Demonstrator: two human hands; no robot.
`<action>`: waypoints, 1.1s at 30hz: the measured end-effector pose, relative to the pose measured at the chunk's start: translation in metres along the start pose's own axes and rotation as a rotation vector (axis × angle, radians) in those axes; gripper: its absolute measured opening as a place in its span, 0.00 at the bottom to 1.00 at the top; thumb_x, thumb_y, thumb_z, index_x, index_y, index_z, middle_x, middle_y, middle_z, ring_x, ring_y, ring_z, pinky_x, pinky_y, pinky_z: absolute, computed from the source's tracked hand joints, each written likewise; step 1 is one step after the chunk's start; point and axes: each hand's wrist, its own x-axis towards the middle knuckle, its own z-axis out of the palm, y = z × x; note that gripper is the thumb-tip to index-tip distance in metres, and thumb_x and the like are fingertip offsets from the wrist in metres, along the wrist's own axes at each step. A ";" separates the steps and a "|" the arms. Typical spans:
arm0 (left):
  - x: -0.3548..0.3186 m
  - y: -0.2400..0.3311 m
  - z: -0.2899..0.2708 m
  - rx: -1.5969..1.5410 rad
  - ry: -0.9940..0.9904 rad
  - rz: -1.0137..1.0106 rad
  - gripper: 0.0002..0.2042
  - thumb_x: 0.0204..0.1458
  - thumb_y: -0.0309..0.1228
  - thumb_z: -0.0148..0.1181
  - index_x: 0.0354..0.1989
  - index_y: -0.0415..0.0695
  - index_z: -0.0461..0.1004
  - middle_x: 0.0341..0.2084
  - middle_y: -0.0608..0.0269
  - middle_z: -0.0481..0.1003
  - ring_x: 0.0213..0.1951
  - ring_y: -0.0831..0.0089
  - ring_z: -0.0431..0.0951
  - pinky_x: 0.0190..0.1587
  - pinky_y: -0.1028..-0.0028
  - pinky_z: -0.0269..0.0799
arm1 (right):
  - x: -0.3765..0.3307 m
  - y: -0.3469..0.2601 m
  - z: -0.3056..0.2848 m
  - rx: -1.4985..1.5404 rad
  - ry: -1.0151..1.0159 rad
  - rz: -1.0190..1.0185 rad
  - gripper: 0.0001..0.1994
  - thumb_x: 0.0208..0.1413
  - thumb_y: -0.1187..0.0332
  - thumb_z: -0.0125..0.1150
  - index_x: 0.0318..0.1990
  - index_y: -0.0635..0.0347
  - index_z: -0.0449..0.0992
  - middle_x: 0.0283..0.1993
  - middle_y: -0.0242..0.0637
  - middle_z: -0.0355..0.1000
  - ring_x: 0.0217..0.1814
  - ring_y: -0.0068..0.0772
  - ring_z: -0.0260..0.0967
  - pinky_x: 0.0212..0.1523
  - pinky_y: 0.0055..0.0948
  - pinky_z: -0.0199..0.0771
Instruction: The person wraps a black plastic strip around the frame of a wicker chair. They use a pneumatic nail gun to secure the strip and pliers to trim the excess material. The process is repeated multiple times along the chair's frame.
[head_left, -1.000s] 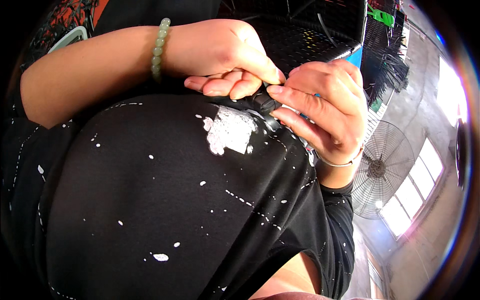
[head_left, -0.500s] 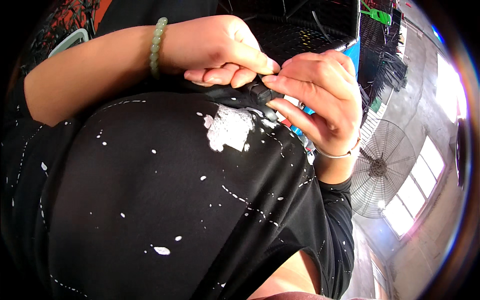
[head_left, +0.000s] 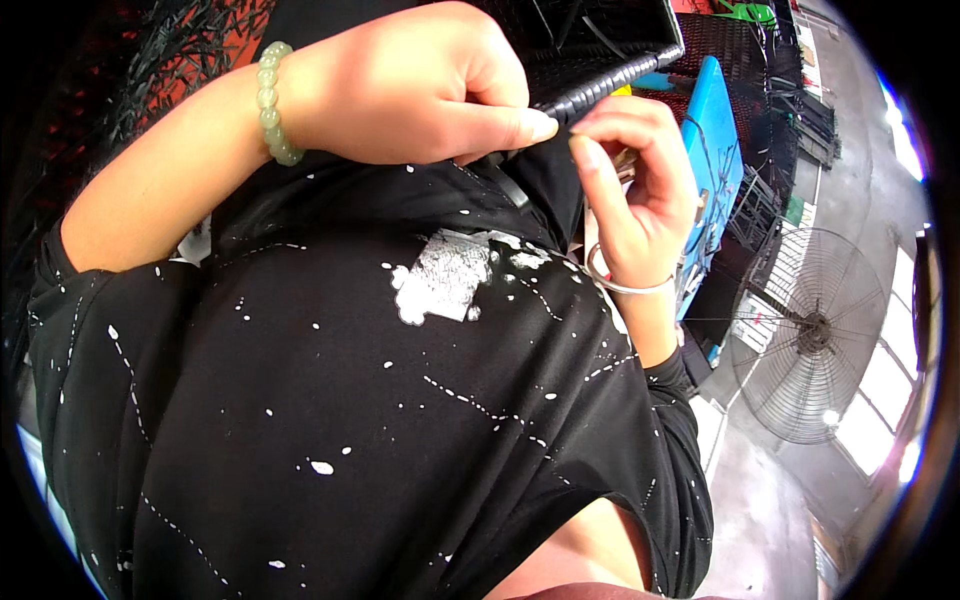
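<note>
Left hand: thumb and curled fingers closed on the near end of a black wrapped rim; the underside of my hold is hidden. The rim runs from my thumb toward the far right, along a black woven piece.

Right hand: just right of the left thumb, fingers bent, thumb and fingertips nearly meeting. Narrow grip; cannot tell whether a strand lies in it.

Risks (my judgement): if my left thumb eases off, the wrapping's end could loosen and its turns spread. A sideways tug from my right could pull the rim askew. With both hands this close, one may block the other or cover a slipped end. My bangle could catch on a loose strip; the bead bracelet, farther left, seems less exposed.

Writing: none legible. The white patch on my black shirt looks like plain print. No lettering made out on the blue panel to the right, nor on the fan beyond.
</note>
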 end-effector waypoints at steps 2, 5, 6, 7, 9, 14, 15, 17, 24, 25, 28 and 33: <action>0.010 0.008 -0.003 0.236 -0.048 0.097 0.16 0.54 0.29 0.57 0.14 0.37 0.70 0.10 0.61 0.68 0.14 0.74 0.66 0.18 0.73 0.61 | -0.006 0.005 0.005 0.192 -0.071 0.162 0.10 0.49 0.75 0.63 0.41 0.61 0.78 0.33 0.34 0.70 0.35 0.24 0.67 0.35 0.20 0.66; 0.019 0.011 -0.006 0.461 -0.015 0.256 0.11 0.49 0.27 0.60 0.16 0.38 0.72 0.12 0.52 0.69 0.14 0.59 0.70 0.18 0.66 0.63 | -0.015 0.005 0.011 0.330 -0.062 0.238 0.08 0.51 0.75 0.62 0.40 0.64 0.78 0.31 0.29 0.68 0.29 0.16 0.61 0.30 0.15 0.59; 0.026 0.016 -0.004 0.462 -0.006 0.256 0.14 0.50 0.27 0.59 0.14 0.38 0.71 0.09 0.52 0.66 0.11 0.59 0.68 0.15 0.66 0.60 | -0.018 0.006 0.012 0.374 -0.058 0.278 0.08 0.51 0.75 0.62 0.39 0.64 0.78 0.30 0.28 0.67 0.28 0.13 0.59 0.28 0.14 0.57; 0.029 0.028 -0.002 0.479 -0.025 0.188 0.14 0.50 0.27 0.59 0.14 0.38 0.71 0.10 0.52 0.67 0.12 0.59 0.69 0.16 0.66 0.61 | -0.019 0.007 0.012 0.433 -0.021 0.344 0.08 0.51 0.75 0.63 0.39 0.65 0.78 0.29 0.24 0.66 0.27 0.10 0.56 0.27 0.12 0.55; 0.037 0.032 0.005 0.463 -0.017 0.109 0.15 0.53 0.29 0.57 0.14 0.37 0.71 0.10 0.55 0.67 0.12 0.64 0.68 0.16 0.69 0.61 | -0.018 0.002 0.009 0.693 0.018 0.576 0.08 0.53 0.73 0.63 0.39 0.65 0.77 0.29 0.22 0.67 0.27 0.07 0.56 0.27 0.10 0.54; 0.039 0.021 0.017 0.387 0.012 0.062 0.17 0.57 0.27 0.54 0.15 0.38 0.70 0.08 0.69 0.65 0.12 0.83 0.61 0.16 0.78 0.55 | -0.023 0.018 0.008 1.030 -0.035 0.644 0.11 0.55 0.68 0.62 0.42 0.65 0.78 0.27 0.22 0.69 0.26 0.07 0.59 0.26 0.10 0.57; 0.040 0.024 0.018 0.411 0.001 0.040 0.17 0.57 0.27 0.54 0.15 0.38 0.70 0.08 0.69 0.64 0.12 0.83 0.60 0.16 0.78 0.55 | -0.022 0.011 0.008 0.961 -0.019 0.600 0.12 0.56 0.66 0.61 0.41 0.65 0.78 0.26 0.22 0.70 0.26 0.08 0.60 0.26 0.10 0.58; 0.041 0.025 0.016 0.439 -0.017 -0.018 0.17 0.57 0.28 0.54 0.14 0.39 0.70 0.08 0.69 0.64 0.12 0.85 0.60 0.15 0.80 0.53 | -0.022 0.015 0.012 0.973 0.012 0.580 0.11 0.55 0.66 0.61 0.41 0.65 0.79 0.25 0.23 0.70 0.26 0.08 0.61 0.25 0.10 0.57; 0.029 0.001 0.019 0.265 0.318 0.023 0.13 0.44 0.33 0.69 0.34 0.40 0.75 0.21 0.66 0.73 0.27 0.80 0.75 0.33 0.80 0.72 | -0.024 0.024 0.015 1.097 0.024 0.656 0.10 0.56 0.65 0.60 0.37 0.62 0.79 0.24 0.26 0.70 0.23 0.12 0.61 0.24 0.12 0.59; 0.022 -0.006 0.022 0.297 0.298 -0.027 0.24 0.37 0.29 0.73 0.45 0.41 0.72 0.34 0.64 0.75 0.39 0.74 0.76 0.47 0.74 0.71 | -0.026 0.026 0.015 1.139 0.028 0.644 0.10 0.56 0.65 0.59 0.37 0.62 0.79 0.25 0.26 0.70 0.23 0.12 0.62 0.24 0.12 0.60; 0.002 -0.023 0.038 0.364 0.262 -0.123 0.19 0.42 0.29 0.69 0.44 0.40 0.74 0.38 0.61 0.77 0.42 0.72 0.77 0.48 0.73 0.71 | -0.032 0.029 0.014 1.203 0.017 0.678 0.10 0.56 0.66 0.59 0.39 0.62 0.78 0.28 0.29 0.73 0.25 0.15 0.67 0.26 0.14 0.65; -0.004 -0.023 0.046 0.420 0.311 -0.083 0.16 0.46 0.26 0.65 0.45 0.37 0.74 0.37 0.55 0.77 0.40 0.69 0.78 0.45 0.75 0.72 | -0.038 0.025 0.014 1.290 0.035 0.757 0.11 0.55 0.64 0.60 0.40 0.61 0.78 0.35 0.33 0.75 0.31 0.20 0.72 0.33 0.17 0.72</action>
